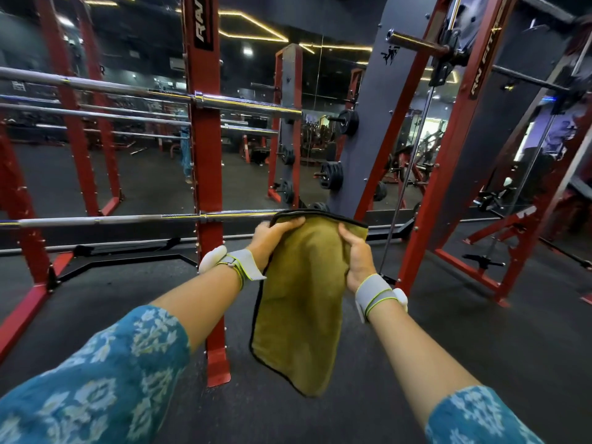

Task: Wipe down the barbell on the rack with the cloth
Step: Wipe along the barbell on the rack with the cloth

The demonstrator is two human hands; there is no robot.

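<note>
Currently the lower barbell (128, 219) sits horizontal across the red rack upright (205, 155), centre-left of frame, its right end hidden behind the olive cloth (301, 299). Cloth is at frame centre, top edge level with the bar end, rest hanging toward the dark floor (480, 315). Left grip (272, 238) curled round the cloth's top-left corner; right grip (357, 254) clamping its top-right edge, thumb in front. Second barbell (240, 102) higher, upper left. Weight plates (333, 174) on pegs behind, centre right.

Olive cloth (301, 302), red rack (205, 155)
</note>
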